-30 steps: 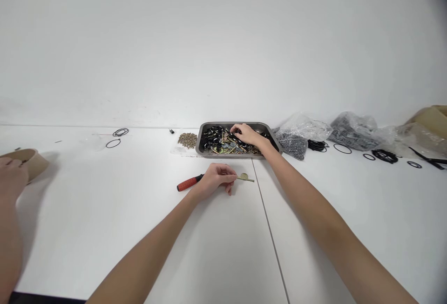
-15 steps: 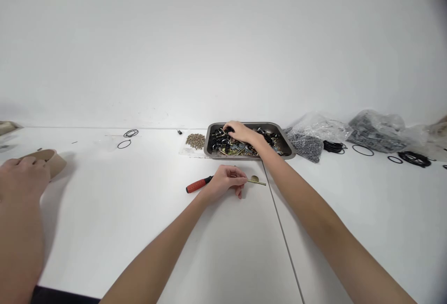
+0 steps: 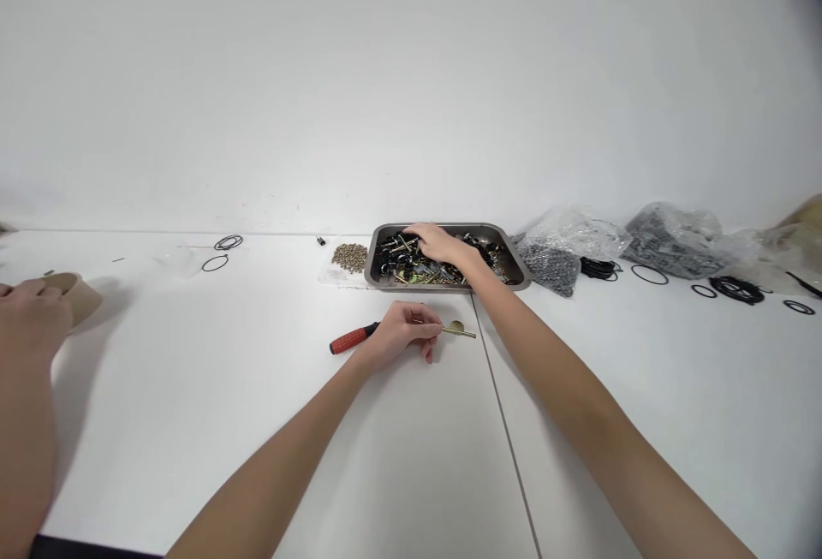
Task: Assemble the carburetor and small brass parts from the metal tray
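My left hand [image 3: 399,335] rests on the white table, fingers pinched round a thin brass pin [image 3: 457,331] that sticks out to the right. A red-handled screwdriver [image 3: 350,338] lies just behind that hand. My right hand [image 3: 437,243] reaches into a dark metal tray [image 3: 515,269] full of mixed black and brass small parts, with its fingers curled down among them. What those fingers hold, if anything, is hidden.
A heap of small brass pieces [image 3: 349,256] sits left of the tray. Black rubber rings [image 3: 217,252] lie far left and far right [image 3: 649,274]. Clear bags of dark parts [image 3: 668,237] stand at right. Another person's hand [image 3: 29,319] touches a tan paper bowl [image 3: 80,294] at left.
My right hand has shifted slightly leftward within the tray. My left hand keeps its pinch on the pin. The other person's hand at the left edge has shifted near the bowl.
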Demonstrator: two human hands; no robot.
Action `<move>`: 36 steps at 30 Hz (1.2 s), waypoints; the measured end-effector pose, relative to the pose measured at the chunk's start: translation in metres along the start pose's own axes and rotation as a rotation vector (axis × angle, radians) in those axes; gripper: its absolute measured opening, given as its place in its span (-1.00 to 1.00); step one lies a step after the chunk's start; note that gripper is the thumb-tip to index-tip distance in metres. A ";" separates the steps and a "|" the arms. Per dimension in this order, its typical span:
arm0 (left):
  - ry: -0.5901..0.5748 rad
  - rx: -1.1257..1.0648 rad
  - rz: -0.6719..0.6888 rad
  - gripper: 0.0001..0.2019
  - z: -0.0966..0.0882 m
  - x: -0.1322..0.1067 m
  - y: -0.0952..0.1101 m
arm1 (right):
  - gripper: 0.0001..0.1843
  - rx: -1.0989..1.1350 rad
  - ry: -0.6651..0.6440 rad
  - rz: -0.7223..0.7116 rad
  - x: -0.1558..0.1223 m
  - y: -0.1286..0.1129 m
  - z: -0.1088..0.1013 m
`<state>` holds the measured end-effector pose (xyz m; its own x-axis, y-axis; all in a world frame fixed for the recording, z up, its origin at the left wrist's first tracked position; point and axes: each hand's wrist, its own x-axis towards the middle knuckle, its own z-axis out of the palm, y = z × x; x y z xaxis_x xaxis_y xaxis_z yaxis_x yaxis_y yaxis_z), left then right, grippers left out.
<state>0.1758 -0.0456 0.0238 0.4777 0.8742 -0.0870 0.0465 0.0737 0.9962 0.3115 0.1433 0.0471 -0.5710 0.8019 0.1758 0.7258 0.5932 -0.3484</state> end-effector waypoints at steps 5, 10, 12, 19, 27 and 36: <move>0.016 -0.020 0.006 -0.74 -0.001 0.002 -0.004 | -0.49 0.028 -0.117 0.038 -0.001 -0.003 -0.001; 0.026 0.061 -0.063 -0.72 -0.002 -0.002 0.002 | -0.65 0.040 -0.151 0.105 -0.006 0.000 -0.018; 0.027 0.068 -0.069 -0.72 -0.001 -0.003 0.004 | -0.69 0.045 -0.140 0.111 -0.006 0.000 -0.019; 0.025 0.044 -0.020 -0.73 0.000 -0.002 0.003 | -0.51 0.030 0.034 -0.088 0.001 -0.016 0.007; 0.092 0.145 -0.051 -0.73 0.000 -0.003 0.005 | -0.74 -0.004 -0.165 -0.085 0.004 -0.028 0.007; 0.083 0.116 -0.047 -0.75 0.001 -0.002 0.006 | -0.74 -0.026 -0.246 0.070 -0.004 -0.032 -0.014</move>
<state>0.1761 -0.0472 0.0298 0.3988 0.9080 -0.1283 0.1703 0.0642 0.9833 0.2960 0.1224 0.0708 -0.5928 0.8016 -0.0780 0.7748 0.5411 -0.3271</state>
